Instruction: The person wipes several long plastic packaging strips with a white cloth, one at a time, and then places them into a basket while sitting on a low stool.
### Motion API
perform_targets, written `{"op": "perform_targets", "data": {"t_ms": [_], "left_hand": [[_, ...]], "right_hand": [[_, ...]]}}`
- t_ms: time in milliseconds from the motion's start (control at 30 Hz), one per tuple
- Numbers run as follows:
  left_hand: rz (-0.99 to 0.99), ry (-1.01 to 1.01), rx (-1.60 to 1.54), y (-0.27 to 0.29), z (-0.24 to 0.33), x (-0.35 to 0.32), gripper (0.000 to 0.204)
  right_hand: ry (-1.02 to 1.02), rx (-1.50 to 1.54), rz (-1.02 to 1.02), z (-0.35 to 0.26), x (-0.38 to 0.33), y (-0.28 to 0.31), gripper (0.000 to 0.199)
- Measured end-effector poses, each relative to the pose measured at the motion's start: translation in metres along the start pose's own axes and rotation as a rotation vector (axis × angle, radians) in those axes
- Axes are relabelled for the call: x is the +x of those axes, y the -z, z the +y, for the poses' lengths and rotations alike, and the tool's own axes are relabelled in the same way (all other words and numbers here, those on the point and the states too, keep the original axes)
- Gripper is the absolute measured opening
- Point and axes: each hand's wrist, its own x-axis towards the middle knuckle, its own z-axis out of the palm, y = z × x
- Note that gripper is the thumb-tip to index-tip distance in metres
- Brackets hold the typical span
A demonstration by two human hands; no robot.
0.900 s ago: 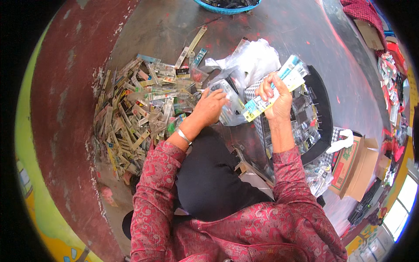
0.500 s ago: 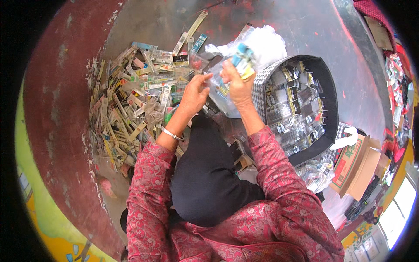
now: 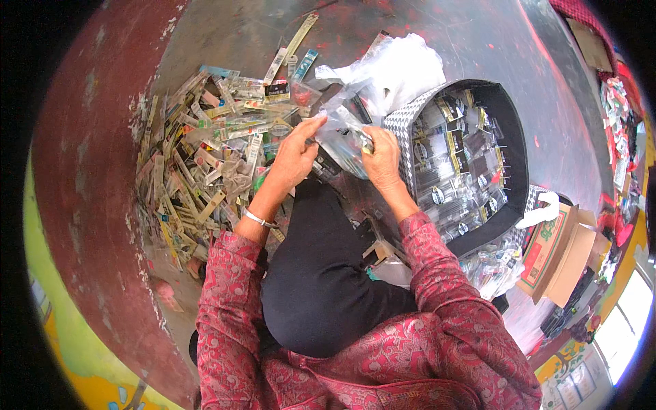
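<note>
A clear plastic bag [image 3: 333, 121] hangs between my two hands, in front of my dark-clothed knee. My left hand [image 3: 296, 156] is closed, its thumb and fingertips pinching the bag's left edge. On the other side my right hand [image 3: 383, 158] is closed at the bag's opening, with a bit of a yellow and dark packet showing at its fingers; most of that packet is hidden. Bluish packets [image 3: 345, 156] show through the lower part of the bag. Just beyond lies a crumpled white plastic bag [image 3: 403, 72].
Left of me spreads a heap of slim clear packets [image 3: 198, 164]. At right, a black-lined checked container [image 3: 512, 130] holds rows of packaged items. Behind it are a bag of packets [image 3: 495, 270] and an open cardboard box [image 3: 557, 256]. A dark red band [image 3: 89, 171] curves along the left.
My right hand has come down from above the bag to its opening, and the blue and yellow packets it held up no longer show there. My left hand has shifted slightly left.
</note>
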Motion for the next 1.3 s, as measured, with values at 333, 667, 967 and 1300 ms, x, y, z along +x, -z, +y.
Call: {"op": "perform_targets", "data": {"t_ms": [333,667,967,1300], "left_hand": [[0.155,0.187,-0.034,0.001,-0.025,0.007,0.042],[0.14,0.021,-0.044,-0.008,-0.012,0.0,0.04],[0.083,-0.089,0.108,-0.002,-0.017,0.004,0.045],[0.072,0.27,-0.534,0.004,-0.013,0.002,0.04]], "right_hand": [[0.038,-0.158,-0.684,-0.033,0.008,0.011,0.018],[-0.363,-0.196,-0.411,-0.034,0.009,0.005,0.032],[-0.149,-0.466,-0.647,-0.016,-0.002,-0.009,0.029],[-0.196,-0.221,-0.625,-0.02,-0.007,0.008,0.044]]}}
